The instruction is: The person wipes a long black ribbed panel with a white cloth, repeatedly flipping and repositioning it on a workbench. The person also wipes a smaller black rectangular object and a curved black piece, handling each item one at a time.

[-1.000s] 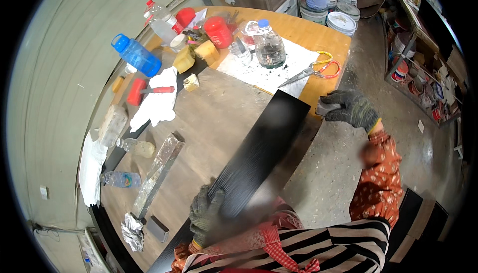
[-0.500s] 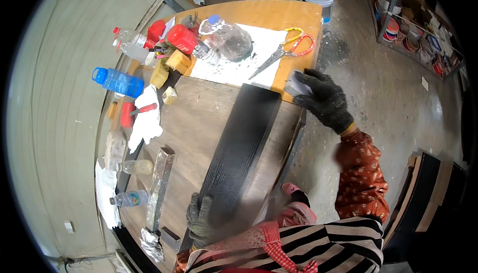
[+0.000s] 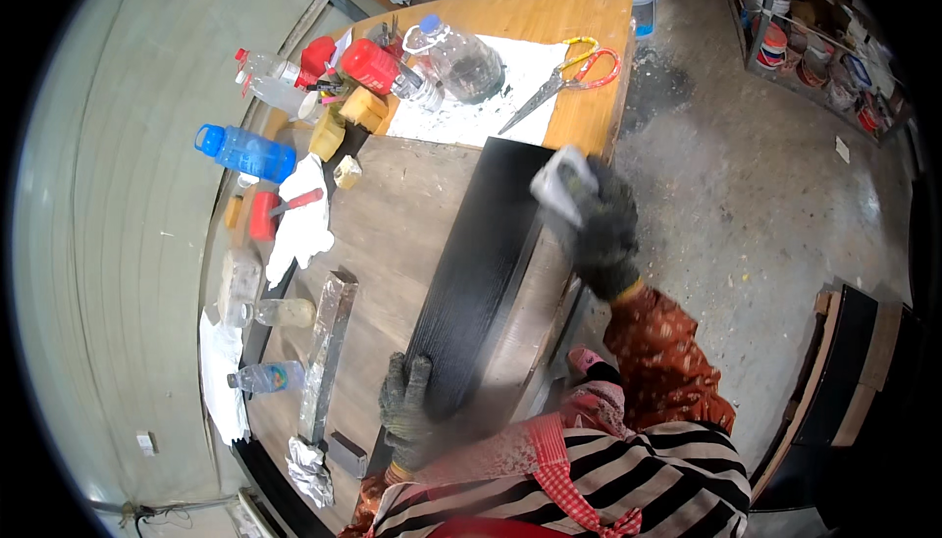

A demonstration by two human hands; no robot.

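A long black board (image 3: 478,263) with a wood-grain surface lies lengthwise on the worktable. My left hand (image 3: 404,406), in a dark grey glove, rests at the board's near left edge, its fingers stretched out flat. In my gloved right hand (image 3: 606,229) is a pale grey-white pad (image 3: 564,183), blurred by motion; whether it is a sponge or a folded cloth I cannot tell. That hand is closed on the pad beside the board's far right end. Touching or just above the board cannot be made out.
Scissors (image 3: 559,87) and a large clear bottle (image 3: 461,65) lie on white paper (image 3: 412,126) beyond the board. Along the left stand a blue bottle (image 3: 245,153), a red-handled tool (image 3: 285,208), a white cloth (image 3: 299,234) and a metal bar (image 3: 327,352). Black panels (image 3: 834,371) lean at right.
My right hand has swung left and nearer with the pad, from beyond the table's right edge to the board's far end. My left hand stays on the board; the whole view has shifted slightly.
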